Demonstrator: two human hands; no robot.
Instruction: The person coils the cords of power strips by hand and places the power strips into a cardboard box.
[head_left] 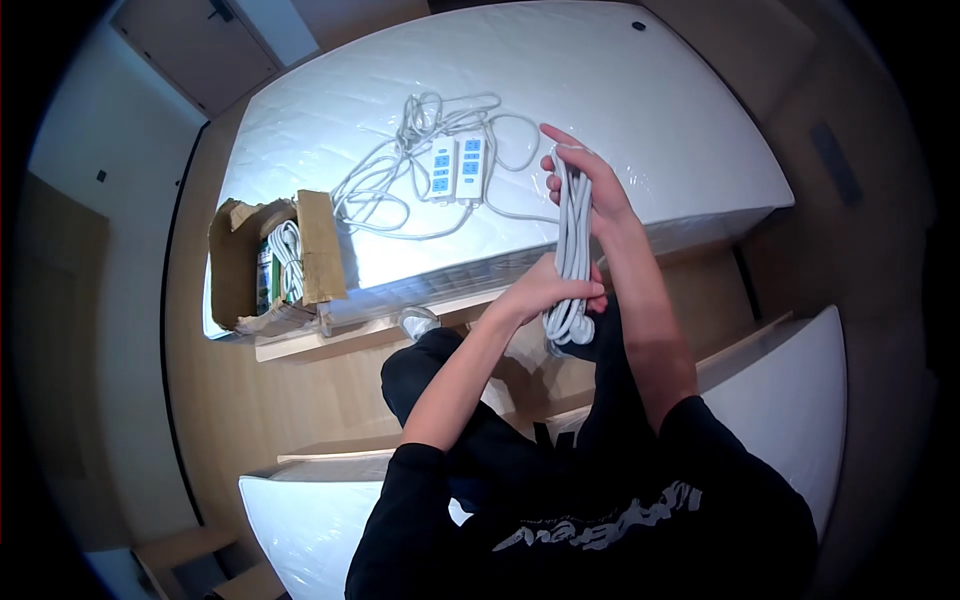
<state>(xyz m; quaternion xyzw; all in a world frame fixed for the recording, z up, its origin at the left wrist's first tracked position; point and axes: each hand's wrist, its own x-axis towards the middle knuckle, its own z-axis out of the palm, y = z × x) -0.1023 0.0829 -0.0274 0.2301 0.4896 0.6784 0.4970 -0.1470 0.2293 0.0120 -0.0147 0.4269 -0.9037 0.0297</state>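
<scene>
A looped bundle of pale grey cable hangs lengthwise between my two hands. Wrapped round its lower part is my left hand, with the plug end dangling just below. My right hand grips the top of the loops, its index finger stretched out. From the bundle, a length of cable runs left toward two white power strips with blue sockets, which lie side by side on the plastic-covered mattress. Loose cable loops are spread around the strips.
An open cardboard box with coiled white cable inside stands at the mattress's left edge. A small black object lies near the far edge. Behind me is another plastic-covered mattress; wooden floor shows between them.
</scene>
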